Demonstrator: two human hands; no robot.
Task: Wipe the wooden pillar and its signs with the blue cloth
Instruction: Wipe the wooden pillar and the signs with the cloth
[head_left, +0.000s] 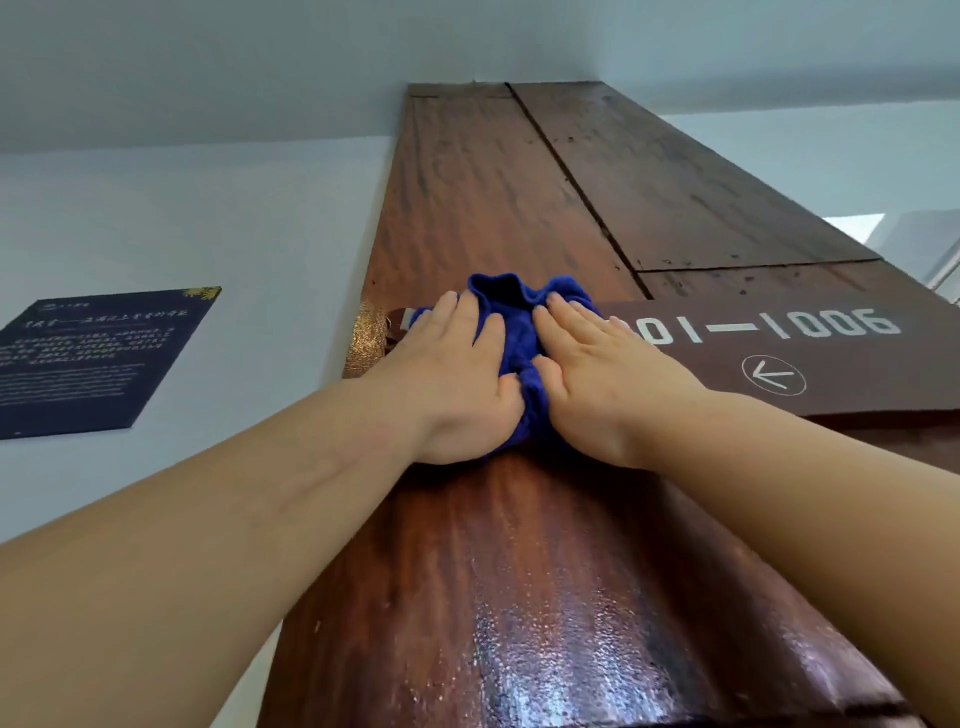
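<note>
A tall reddish-brown wooden pillar (498, 208) rises to the ceiling, seen from below. A bunched blue cloth (514, 317) lies against its front face. My left hand (452, 379) presses flat on the cloth's left part and my right hand (602, 374) presses flat on its right part, fingers pointing up. A dark brown sign (810, 353) with white numbers and a left-pointing arrow is fixed to the pillar; its left end is hidden under the cloth and my right hand. The pillar below my hands looks glossy and wet.
A dark blue plaque (93, 358) with small text hangs on the white wall to the left. A gold ornament (366, 338) sits at the pillar's left edge, beside my left hand. The white ceiling (208, 67) meets the pillar's top.
</note>
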